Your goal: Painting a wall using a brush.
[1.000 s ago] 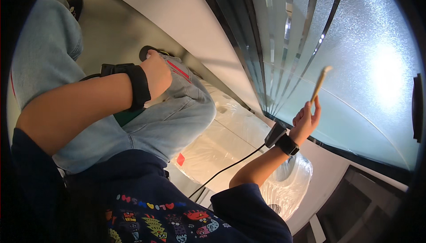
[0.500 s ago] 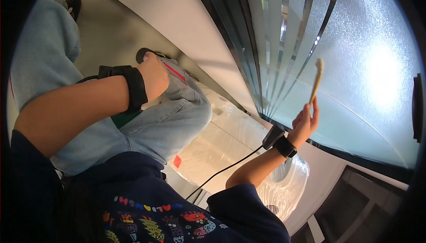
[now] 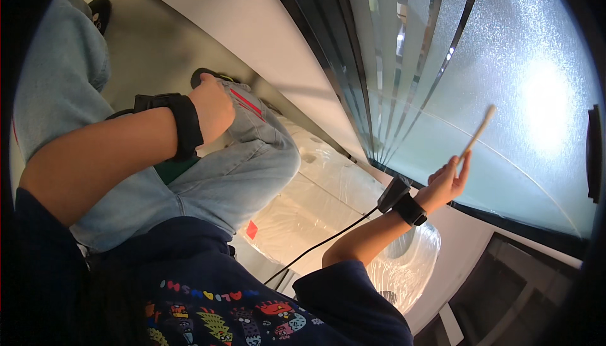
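Observation:
Out to the right, my right hand (image 3: 445,185) is closed around the lower end of a slim tan stick (image 3: 480,129) with a thicker, paler tip, possibly a small wooden brush. The stick tilts up to the right in front of a glass panel (image 3: 486,74); I cannot tell whether it touches the glass. On the left, my left hand (image 3: 213,107) is curled into a fist above my jeans-covered leg (image 3: 240,169). Its fingers face away, so anything inside them is hidden. Below that wrist, part of a dark green thing (image 3: 175,169) shows.
Black straps (image 3: 184,125) circle both wrists, and a black cable (image 3: 322,242) runs from the right one. Below the glass lies a pale bulky object (image 3: 315,201) under clear plastic film. A white wall strip (image 3: 246,27) borders the floor, and a dark-framed panel (image 3: 499,295) stands lower right.
My right hand has shifted a little right, and the stick has swung down to the right from nearly upright. My left hand has moved slightly left, still curled.

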{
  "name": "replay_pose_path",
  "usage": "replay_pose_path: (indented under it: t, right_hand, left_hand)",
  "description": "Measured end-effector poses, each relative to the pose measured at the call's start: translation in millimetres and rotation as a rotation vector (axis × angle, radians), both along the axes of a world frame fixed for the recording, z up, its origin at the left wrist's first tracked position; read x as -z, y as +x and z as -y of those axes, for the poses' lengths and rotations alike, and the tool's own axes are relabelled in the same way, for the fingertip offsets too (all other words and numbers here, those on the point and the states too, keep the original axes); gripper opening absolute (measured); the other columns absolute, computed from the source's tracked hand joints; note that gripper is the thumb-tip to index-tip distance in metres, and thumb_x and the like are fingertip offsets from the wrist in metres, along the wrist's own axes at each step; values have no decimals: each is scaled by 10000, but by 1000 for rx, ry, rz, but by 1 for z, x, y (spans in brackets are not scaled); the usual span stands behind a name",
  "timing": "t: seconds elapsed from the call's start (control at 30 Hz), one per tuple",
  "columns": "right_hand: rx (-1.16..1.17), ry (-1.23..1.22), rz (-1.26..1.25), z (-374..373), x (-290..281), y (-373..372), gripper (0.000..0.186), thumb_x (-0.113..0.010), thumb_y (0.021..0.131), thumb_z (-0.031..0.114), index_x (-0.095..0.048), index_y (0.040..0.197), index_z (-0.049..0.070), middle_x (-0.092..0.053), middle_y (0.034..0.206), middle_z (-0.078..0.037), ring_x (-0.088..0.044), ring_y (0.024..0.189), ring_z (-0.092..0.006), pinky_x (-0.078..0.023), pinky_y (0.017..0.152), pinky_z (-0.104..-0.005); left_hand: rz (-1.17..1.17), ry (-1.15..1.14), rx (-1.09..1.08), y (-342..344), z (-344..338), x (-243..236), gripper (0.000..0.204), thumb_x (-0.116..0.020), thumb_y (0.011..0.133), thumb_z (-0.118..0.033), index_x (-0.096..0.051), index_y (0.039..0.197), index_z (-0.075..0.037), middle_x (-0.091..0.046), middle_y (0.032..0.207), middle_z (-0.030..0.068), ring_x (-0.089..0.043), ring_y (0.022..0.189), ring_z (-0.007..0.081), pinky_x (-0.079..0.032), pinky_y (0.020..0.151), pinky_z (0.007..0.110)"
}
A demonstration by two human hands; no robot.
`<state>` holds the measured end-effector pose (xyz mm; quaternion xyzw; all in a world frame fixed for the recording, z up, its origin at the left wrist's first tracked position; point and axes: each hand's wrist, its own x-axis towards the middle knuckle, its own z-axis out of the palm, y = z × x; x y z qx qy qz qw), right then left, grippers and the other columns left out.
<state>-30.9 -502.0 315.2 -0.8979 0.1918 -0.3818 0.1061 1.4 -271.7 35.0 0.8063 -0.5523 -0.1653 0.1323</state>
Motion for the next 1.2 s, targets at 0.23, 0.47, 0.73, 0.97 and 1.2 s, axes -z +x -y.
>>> replay_pose_path:
  t: [0.23, 0.47, 0.73, 0.97, 1.2]
  right_hand:
    - [84, 171, -543, -10, -13, -4, 338, -524, 807, 86, -505, 1145, 67, -331, 516, 95, -245, 416, 3, -160, 369, -177]
    - [10, -231, -45, 25, -132, -13, 324, -514, 814, 97, -519, 1138, 113, -292, 495, 102, -211, 380, 12, -132, 328, -159]
    - [127, 116, -551, 2, -127, -14, 340, -522, 810, 120, -501, 1146, 76, -289, 482, 107, -221, 368, 14, -144, 323, -147]
    - [-7, -204, 31, 20, -133, -5, 313, -530, 813, 123, -525, 1124, 93, -298, 481, 99, -223, 376, 13, -158, 316, -152]
    - [133, 128, -427, 23, -115, -14, 345, -527, 808, 97, -500, 1152, 83, -300, 495, 102, -214, 377, 11, -134, 328, -159]
  left_hand:
    - [-60, 12, -15, 2, 2, 7, 298, -570, 629, -174, -552, 899, -48, -573, 848, 118, -532, 810, 241, -365, 743, 396]
    - [-10, -48, -100, 4, -5, 2, 227, -551, 651, -184, -554, 845, -66, -562, 805, 101, -524, 778, 228, -358, 694, 337]
    - [118, -183, -137, 1, -4, 5, 158, -504, 679, -145, -539, 807, -59, -560, 784, 88, -521, 764, 222, -357, 693, 321]
    - [86, -115, -105, 3, -5, 3, 167, -496, 693, -144, -541, 831, -62, -560, 797, 89, -524, 766, 222, -358, 695, 335]
    - [96, -75, -101, 4, -8, 4, 176, -494, 715, -164, -541, 855, -67, -565, 812, 91, -526, 782, 225, -357, 712, 351]
